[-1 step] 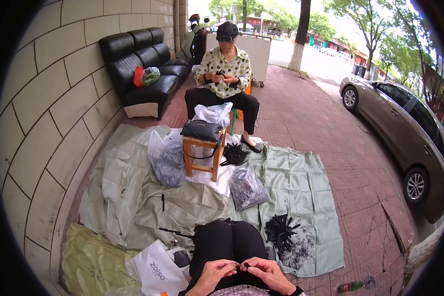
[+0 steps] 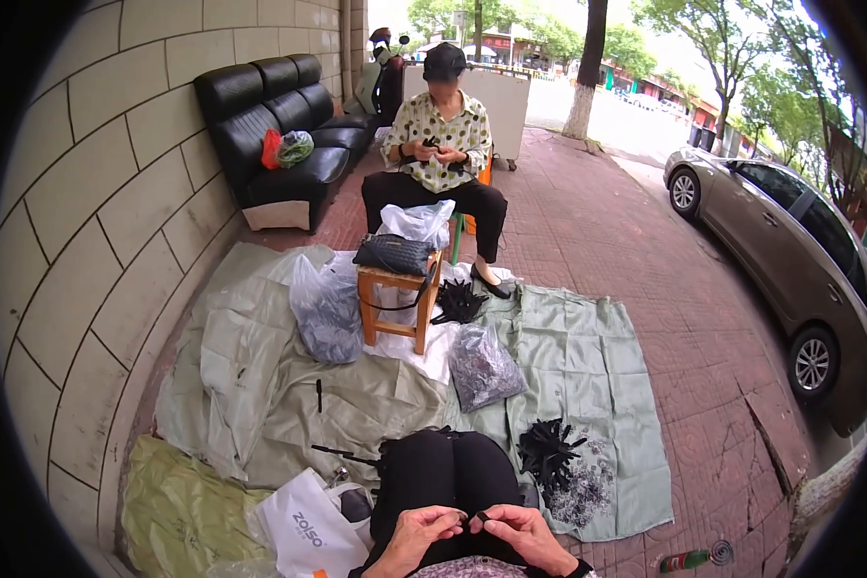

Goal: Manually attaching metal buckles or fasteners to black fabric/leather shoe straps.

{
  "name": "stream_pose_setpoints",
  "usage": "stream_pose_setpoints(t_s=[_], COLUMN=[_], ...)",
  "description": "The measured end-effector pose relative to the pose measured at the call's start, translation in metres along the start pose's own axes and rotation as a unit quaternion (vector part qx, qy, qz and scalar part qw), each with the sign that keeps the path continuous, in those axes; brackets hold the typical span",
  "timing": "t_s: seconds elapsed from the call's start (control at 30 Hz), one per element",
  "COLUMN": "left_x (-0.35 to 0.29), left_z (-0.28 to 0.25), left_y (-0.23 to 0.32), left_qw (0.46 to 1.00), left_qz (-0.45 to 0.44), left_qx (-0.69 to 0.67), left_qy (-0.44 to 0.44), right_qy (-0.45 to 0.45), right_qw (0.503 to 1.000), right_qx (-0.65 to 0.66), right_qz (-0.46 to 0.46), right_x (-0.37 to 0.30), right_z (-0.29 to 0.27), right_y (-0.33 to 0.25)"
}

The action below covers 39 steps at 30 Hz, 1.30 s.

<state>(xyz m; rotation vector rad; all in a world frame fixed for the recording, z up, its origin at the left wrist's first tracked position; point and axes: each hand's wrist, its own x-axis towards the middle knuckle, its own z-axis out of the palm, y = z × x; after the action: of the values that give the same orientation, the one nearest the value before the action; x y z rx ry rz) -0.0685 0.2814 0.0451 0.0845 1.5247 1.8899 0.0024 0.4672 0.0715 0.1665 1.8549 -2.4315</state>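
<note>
Above my lap, my left hand [image 2: 422, 538] and my right hand [image 2: 522, 536] meet with thumbs and forefingers pinched. Between their fingertips is a small black piece [image 2: 476, 522], mostly covered by the fingers; its exact kind is too small to make out. Right of my legs lies a heap of black strips [image 2: 547, 453] on the pale green sheet [image 2: 636, 424]. Beside that heap, many small clear and dark bits [image 2: 584, 491] are scattered. Two loose black strips lie to my left, one upright in view [image 2: 319, 395] and another near my knee [image 2: 345, 451].
A person [image 2: 443, 144] sits opposite, handling a small black thing. Between us stand a wooden stool [image 2: 395, 328] with a black handbag [image 2: 395, 253], and filled plastic bags [image 2: 323, 308]. A white bag [image 2: 303, 525] lies at my left, a bottle [image 2: 684, 560] at right. A car [image 2: 780, 260] is parked beyond.
</note>
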Motion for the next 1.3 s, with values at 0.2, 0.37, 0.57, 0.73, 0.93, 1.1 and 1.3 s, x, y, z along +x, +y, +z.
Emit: stream_pose_setpoints(t_s=[0.2,0.37,0.57,0.73,0.93,1.1,1.3], left_x=[0.003,0.024,0.041,0.031,0.024,0.028,0.027], left_z=[-0.012,0.01,0.022,0.025,0.026,0.028,0.033], left_y=[-0.008,0.039,0.06,0.046,0.042,0.042,0.048], left_qw=[0.998,0.99,0.984,0.984,0.988,0.996,0.999], left_qz=[0.0,0.057,0.078,0.055,0.035,0.034,0.037], left_qx=[-0.031,-0.123,-0.161,-0.168,-0.151,-0.071,0.028], left_qy=[0.046,0.029,-0.009,0.0,0.013,0.029,0.026], right_qy=[0.021,0.053,0.049,0.048,0.061,0.096,0.104], right_qw=[0.994,0.994,0.992,0.988,0.991,0.986,0.986], right_qx=[0.052,0.051,0.115,0.139,0.11,0.119,0.123], right_qz=[0.092,0.076,0.023,0.038,0.05,0.062,0.036], right_x=[-0.007,0.015,0.026,0.01,0.006,0.008,0.016], right_z=[0.0,0.004,0.003,0.003,0.005,0.0,-0.008], right_y=[0.006,-0.023,-0.035,-0.018,-0.02,-0.018,-0.017])
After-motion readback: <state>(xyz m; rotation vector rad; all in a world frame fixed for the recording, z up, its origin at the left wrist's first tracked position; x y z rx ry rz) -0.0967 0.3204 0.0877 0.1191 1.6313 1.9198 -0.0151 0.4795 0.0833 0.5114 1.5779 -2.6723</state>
